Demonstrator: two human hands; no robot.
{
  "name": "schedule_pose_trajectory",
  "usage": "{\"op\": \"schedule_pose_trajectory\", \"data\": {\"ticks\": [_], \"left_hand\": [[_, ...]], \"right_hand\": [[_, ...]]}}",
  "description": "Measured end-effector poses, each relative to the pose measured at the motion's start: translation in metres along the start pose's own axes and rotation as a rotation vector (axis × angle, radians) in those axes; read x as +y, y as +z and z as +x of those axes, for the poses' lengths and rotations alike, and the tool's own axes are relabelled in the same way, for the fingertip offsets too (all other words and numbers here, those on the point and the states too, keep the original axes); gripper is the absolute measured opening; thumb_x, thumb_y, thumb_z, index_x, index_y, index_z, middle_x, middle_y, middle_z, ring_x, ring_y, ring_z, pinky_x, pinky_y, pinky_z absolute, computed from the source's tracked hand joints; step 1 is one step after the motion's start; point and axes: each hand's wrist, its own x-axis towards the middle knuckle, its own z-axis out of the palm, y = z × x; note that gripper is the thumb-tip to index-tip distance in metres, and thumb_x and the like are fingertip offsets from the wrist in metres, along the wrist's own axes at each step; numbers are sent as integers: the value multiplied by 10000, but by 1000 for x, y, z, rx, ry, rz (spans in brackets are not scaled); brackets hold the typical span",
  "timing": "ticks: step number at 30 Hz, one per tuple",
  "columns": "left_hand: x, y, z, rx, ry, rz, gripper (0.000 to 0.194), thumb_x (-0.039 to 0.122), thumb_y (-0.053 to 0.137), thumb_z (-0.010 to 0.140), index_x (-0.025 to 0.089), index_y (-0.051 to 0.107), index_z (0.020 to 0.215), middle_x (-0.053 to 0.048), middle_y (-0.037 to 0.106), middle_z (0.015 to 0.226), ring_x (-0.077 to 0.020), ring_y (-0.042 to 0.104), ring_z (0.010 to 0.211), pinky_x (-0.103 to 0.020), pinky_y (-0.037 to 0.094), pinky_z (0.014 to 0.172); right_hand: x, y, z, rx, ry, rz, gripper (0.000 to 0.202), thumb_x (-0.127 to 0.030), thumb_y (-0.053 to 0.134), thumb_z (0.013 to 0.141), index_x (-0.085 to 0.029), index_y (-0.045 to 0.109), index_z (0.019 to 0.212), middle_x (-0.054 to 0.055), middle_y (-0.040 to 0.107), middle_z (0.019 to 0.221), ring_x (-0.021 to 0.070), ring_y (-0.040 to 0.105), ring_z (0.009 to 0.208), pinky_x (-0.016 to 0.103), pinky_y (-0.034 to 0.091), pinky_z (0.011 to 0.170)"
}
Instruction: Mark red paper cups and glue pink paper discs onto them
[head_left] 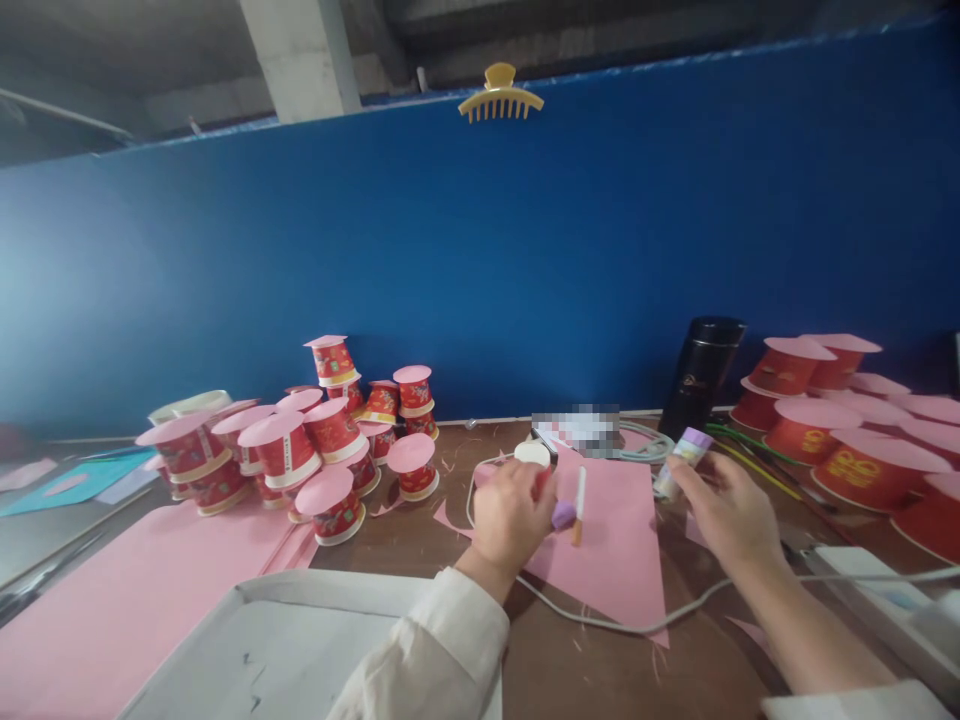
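Observation:
My left hand [511, 518] is closed, its fingers around a small red paper cup whose round white end [532, 455] shows above the knuckles; most of the cup is hidden. Right beside those fingers is a purple cap [562, 516]. My right hand [726, 510] grips a glue stick [683, 462] with a white body and a purple end, tilted up to the right. Between both hands a pink paper sheet [615, 570] lies on the brown table, with a white and orange pen [579, 505] on top.
Red cups with pink discs [281, 445] are stacked at left; more red cups [847, 460] stand at right. A black flask [705, 375] is by the blue partition [480, 250]. A white cable [622, 628] crosses the table. A white tray [330, 640] sits at front left.

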Motion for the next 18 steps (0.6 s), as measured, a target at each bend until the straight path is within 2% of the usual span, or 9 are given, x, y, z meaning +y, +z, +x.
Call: {"op": "schedule_pose_trajectory", "data": {"ticks": [2, 4, 6, 9, 13, 18], "left_hand": [[-10, -6, 6, 129, -116, 47, 276, 363, 461, 970, 207, 646, 1104, -75, 703, 1033, -229, 648, 977, -327, 480, 843], [-23, -11, 11, 142, -232, 103, 349, 282, 497, 941, 168, 563, 1264, -117, 681, 1162, -246, 634, 1080, -339, 473, 906], [-35, -14, 15, 99, -314, 176, 418, 239, 517, 919, 138, 508, 1325, -155, 647, 1244, -269, 599, 1182, -354, 453, 960], [-45, -14, 18, 34, -370, 266, 435, 247, 507, 930, 106, 478, 1341, -191, 623, 1263, -291, 572, 1234, -363, 435, 986], [-49, -10, 20, -38, -420, 331, 443, 308, 486, 958, 84, 472, 1340, -213, 598, 1277, -313, 562, 1239, -360, 429, 985], [-54, -6, 21, -120, -477, 296, 520, 358, 435, 980, 59, 411, 1405, -252, 539, 1359, -333, 539, 1275, -372, 415, 1005]], "right_hand": [[-4, 0, -1, 1, 46, 18, 445, -614, 582, 790, -208, 662, 951, 66, 741, 860, 253, 703, 752, 366, 522, 701], [-8, -1, -2, -3, 74, 38, 447, -611, 600, 772, -206, 664, 952, 66, 742, 861, 254, 699, 746, 372, 519, 721], [-11, 0, -3, -9, 86, 57, 451, -607, 616, 754, -204, 666, 948, 65, 742, 853, 252, 694, 733, 372, 517, 731], [-13, 1, -4, -16, 92, 82, 452, -604, 623, 741, -205, 667, 948, 61, 745, 848, 253, 696, 737, 366, 516, 732], [-12, 2, -3, -14, 93, 97, 444, -607, 633, 730, -214, 671, 932, 56, 752, 848, 261, 706, 767, 365, 514, 739], [-5, 4, -2, -24, 91, 96, 441, -606, 635, 728, -224, 680, 944, 48, 762, 854, 273, 718, 813, 368, 512, 743]]}}
